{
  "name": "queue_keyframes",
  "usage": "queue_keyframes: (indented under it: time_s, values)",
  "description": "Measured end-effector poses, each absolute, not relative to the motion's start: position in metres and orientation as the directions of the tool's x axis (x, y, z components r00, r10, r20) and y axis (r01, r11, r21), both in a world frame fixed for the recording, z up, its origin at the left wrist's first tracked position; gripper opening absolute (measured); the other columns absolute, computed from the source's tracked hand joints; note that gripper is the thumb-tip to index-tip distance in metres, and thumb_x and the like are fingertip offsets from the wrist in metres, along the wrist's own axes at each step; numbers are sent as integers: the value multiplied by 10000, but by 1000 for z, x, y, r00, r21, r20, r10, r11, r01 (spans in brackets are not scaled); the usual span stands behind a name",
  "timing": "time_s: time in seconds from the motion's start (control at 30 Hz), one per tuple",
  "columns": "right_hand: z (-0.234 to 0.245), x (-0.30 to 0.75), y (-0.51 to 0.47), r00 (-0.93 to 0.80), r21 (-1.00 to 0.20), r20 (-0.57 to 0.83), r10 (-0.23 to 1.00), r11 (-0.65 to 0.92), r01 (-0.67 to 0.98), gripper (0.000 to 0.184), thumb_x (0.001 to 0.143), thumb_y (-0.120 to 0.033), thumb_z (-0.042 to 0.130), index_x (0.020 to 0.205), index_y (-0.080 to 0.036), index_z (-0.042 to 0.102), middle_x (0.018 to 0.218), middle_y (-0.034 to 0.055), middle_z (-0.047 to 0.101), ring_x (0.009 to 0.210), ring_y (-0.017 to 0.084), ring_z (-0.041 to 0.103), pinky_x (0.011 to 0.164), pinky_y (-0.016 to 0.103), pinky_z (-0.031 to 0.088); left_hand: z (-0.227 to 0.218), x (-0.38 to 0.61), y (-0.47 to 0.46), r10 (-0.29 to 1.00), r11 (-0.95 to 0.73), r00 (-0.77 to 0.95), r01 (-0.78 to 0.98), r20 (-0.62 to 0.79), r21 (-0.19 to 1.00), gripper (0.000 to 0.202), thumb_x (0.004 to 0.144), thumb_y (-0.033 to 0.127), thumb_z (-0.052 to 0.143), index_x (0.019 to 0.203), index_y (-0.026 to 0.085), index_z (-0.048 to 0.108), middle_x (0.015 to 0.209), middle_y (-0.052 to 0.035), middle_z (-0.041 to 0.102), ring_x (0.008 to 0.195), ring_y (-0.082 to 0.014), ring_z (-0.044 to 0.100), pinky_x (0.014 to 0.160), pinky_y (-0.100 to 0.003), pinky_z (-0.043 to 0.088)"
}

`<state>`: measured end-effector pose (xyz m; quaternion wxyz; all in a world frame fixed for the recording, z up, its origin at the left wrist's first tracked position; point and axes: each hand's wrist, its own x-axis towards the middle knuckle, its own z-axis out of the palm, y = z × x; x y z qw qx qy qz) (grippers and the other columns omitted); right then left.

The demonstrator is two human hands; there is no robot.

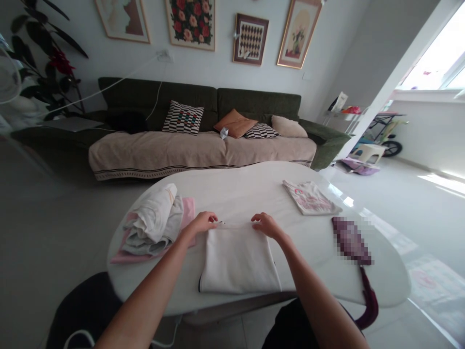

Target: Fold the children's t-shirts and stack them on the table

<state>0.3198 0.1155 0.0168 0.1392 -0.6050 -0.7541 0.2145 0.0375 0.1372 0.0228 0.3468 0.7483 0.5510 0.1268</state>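
A white garment [238, 259] lies folded into a rectangle on the white oval table [254, 186], right in front of me. My left hand [204, 222] pinches its far left corner, fingers closed on the cloth. My right hand [266, 224] grips the far right corner in the same way. A heap of unfolded white, grey and pink clothes [156, 220] sits just left of my left hand. A folded white top with pink print [311, 198] rests further right on the table.
A blurred purple item [351, 240] lies at the table's right edge with a dark strap hanging off. Behind the table stands a green sofa [203, 102] with a beige cover and cushions. A dark chair [85, 305] is at lower left.
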Motion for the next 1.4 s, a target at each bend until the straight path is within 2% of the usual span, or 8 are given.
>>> queue_keyframes:
  time_s: [0.37, 0.5, 0.6, 0.73, 0.87, 0.97, 1.07, 1.4]
  values:
    - [25, 331, 99, -140, -434, -98, 985, 84, 897, 239, 678, -226, 596, 873, -105, 666, 805, 86, 644, 767, 183, 572, 676, 250, 397, 20, 35, 125, 920, -128, 346, 711, -185, 691, 188, 570, 242, 591, 710, 123, 631, 593, 15, 584, 601, -143, 535, 557, -220, 390]
    - [55, 334, 92, -146, -448, -27, 989, 118, 886, 201, 700, -241, 576, 839, -121, 656, 813, 80, 646, 767, 176, 572, 681, 249, 397, 49, 36, 119, 918, -176, 385, 615, -98, 769, 274, 584, 230, 554, 810, 100, 637, 670, -4, 615, 643, -146, 552, 582, -223, 410]
    - [92, 340, 79, -108, -469, 94, 990, 139, 872, 238, 759, -265, 514, 942, -140, 601, 936, 78, 625, 832, 164, 558, 723, 250, 401, 80, 38, 118, 923, -268, 381, 533, 55, 803, 341, 621, 244, 536, 927, 109, 600, 818, -20, 628, 739, -143, 553, 664, -227, 417]
    - [134, 338, 36, -18, -496, 449, 893, 266, 827, 224, 785, -302, 490, 956, -165, 539, 923, 60, 599, 830, 167, 543, 704, 261, 413, 110, 42, 116, 902, -392, 367, 476, 227, 787, 271, 680, 258, 521, 920, 142, 569, 884, -11, 608, 819, -137, 532, 738, -228, 406]
    - [119, 306, -25, -76, -365, 606, 792, 362, 858, 169, 802, -218, 449, 952, -185, 520, 901, 55, 558, 812, 164, 516, 737, 276, 403, 94, 47, 109, 902, -423, 325, 528, 285, 736, 161, 710, 205, 515, 858, 171, 569, 908, -12, 596, 883, -143, 515, 777, -233, 390]
    - [72, 266, -60, -229, -215, 534, 814, 393, 894, 197, 762, -93, 419, 898, -183, 531, 837, 55, 537, 827, 186, 490, 746, 300, 399, 57, 51, 99, 931, -364, 258, 622, 258, 693, 129, 690, 104, 500, 759, 181, 577, 833, -14, 588, 820, -144, 515, 761, -244, 382]
    - [24, 226, -79, -316, -199, 400, 860, 418, 886, 221, 719, -29, 409, 822, -192, 517, 780, 38, 522, 757, 183, 484, 668, 288, 414, 19, 54, 88, 964, -264, 163, 708, 212, 655, 183, 665, 33, 464, 704, 180, 564, 763, -16, 563, 742, -144, 516, 697, -242, 385]
    - [20, 192, -92, -309, -524, 315, 897, 436, 732, 185, 784, -128, 456, 936, -210, 521, 853, 30, 552, 797, 166, 539, 687, 266, 445, 13, 39, 95, 969, -185, 55, 808, 242, 559, 319, 678, -16, 402, 867, 168, 580, 859, -46, 579, 837, -151, 549, 761, -254, 422]
